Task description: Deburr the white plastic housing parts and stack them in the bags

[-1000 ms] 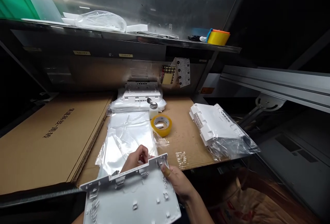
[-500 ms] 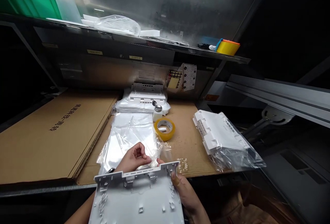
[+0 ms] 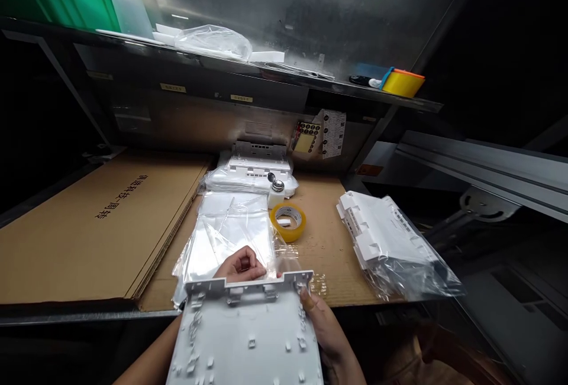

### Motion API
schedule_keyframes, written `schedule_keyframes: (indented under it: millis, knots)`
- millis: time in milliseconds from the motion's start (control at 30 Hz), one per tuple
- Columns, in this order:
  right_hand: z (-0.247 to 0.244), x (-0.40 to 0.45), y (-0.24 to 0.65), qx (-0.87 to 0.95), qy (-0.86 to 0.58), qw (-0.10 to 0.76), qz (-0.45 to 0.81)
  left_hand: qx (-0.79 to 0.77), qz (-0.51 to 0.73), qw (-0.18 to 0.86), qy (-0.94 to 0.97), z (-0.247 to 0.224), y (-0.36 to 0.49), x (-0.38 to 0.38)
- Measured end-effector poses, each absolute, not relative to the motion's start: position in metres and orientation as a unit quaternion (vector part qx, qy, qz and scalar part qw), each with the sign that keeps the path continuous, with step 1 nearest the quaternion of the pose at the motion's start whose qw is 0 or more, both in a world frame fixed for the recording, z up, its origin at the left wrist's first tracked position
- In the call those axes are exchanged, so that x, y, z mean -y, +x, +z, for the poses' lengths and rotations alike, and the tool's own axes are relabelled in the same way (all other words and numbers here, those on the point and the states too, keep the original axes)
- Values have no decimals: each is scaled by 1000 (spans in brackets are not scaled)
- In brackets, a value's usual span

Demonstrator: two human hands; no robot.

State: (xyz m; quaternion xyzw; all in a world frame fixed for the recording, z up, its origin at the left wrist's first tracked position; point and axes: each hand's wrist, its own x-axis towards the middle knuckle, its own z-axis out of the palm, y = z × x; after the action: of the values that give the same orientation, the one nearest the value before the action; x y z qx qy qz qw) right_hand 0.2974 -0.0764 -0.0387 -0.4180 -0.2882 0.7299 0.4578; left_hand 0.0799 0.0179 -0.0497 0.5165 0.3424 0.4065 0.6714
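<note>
- The white plastic panel [image 3: 248, 337] fills the bottom centre of the frame, its clipped and ribbed face toward me, its lower end cut off by the frame's bottom edge.
- My right hand [image 3: 326, 329], lower right of centre, is clamped on the panel's right edge near the top corner — thumb [image 3: 307, 300] with its tan covering pressed on the ribbed face, the other fingers mostly hidden behind.
- My left hand [image 3: 239, 264] is just beyond the panel's upper edge, near the middle of the frame, so that edge hides part of it. Fingers curled, thumb and forefinger tips together beside some clear film [image 3: 281, 264]; I cannot tell whether the film is caught between them.
- Under and beyond that hand, left of centre, lies a pile of clear bags [image 3: 226, 225].
- The yellow tape roll [image 3: 288, 222] lies flat on the cardboard sheet [image 3: 323, 213] near mid-frame, right of the bags, with the metal-capped white bottle [image 3: 276, 197] just behind it.
- At centre right, well apart from my fingers, are white parts [image 3: 377, 228] partly inside a clear bag.
- More white parts [image 3: 260, 163] sit behind the bag pile, and stacked cardboard [image 3: 102, 231] takes up the left side.
</note>
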Motion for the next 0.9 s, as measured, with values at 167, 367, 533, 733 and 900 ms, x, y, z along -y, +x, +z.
schedule_keyframes:
  millis: [167, 367, 533, 733, 900]
  knots:
    - [-32, 80, 299, 280, -401, 484, 725, -352, 401, 681, 501, -46, 78, -18]
    - [-25, 77, 277, 321, -361, 467, 741, -361, 389, 673, 515, -47, 87, -11]
    - [-27, 74, 277, 314, -389, 455, 737, -357, 409, 655, 526, -51, 86, -13]
    - [-32, 83, 292, 263, -401, 466, 743, -374, 436, 575, 582, -55, 77, -18]
    - [-36, 87, 299, 229, -407, 481, 742, -383, 407, 477, 679, -50, 73, -19]
